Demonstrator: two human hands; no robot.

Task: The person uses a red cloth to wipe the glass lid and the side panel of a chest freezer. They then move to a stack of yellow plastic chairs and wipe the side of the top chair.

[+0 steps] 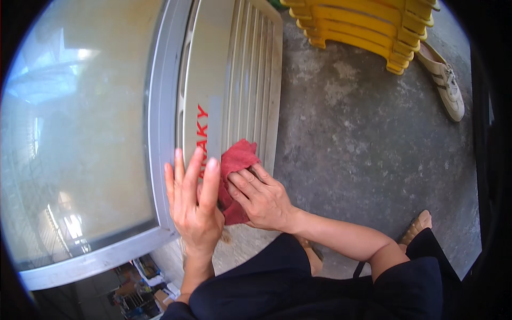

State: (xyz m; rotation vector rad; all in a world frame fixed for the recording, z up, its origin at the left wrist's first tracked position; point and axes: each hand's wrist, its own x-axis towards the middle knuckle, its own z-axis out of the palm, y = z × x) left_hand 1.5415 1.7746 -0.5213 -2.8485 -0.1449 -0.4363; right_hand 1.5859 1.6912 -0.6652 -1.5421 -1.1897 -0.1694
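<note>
My right hand (266, 200) has hold of a crumpled red cloth (242, 156) and lays it against the ribbed lower part of a cream appliance panel (240, 92). Part of the cloth is hidden beneath the fingers. Just to the left, my left hand (196, 196) is spread with its fingers pointing up the panel, over the red maker's lettering (203, 124), and partly covers it. No object shows in that hand. Whether its fingertips touch the surface, I cannot tell.
A glass pane (88, 132) in an aluminium frame (164, 120) runs along the left. Stacked yellow plastic stools (364, 24) stand on the concrete floor (340, 140), beside a pale lace-up shoe (444, 80). Assorted small items (136, 294) lie at lower left. My sandalled foot (418, 228) is at right.
</note>
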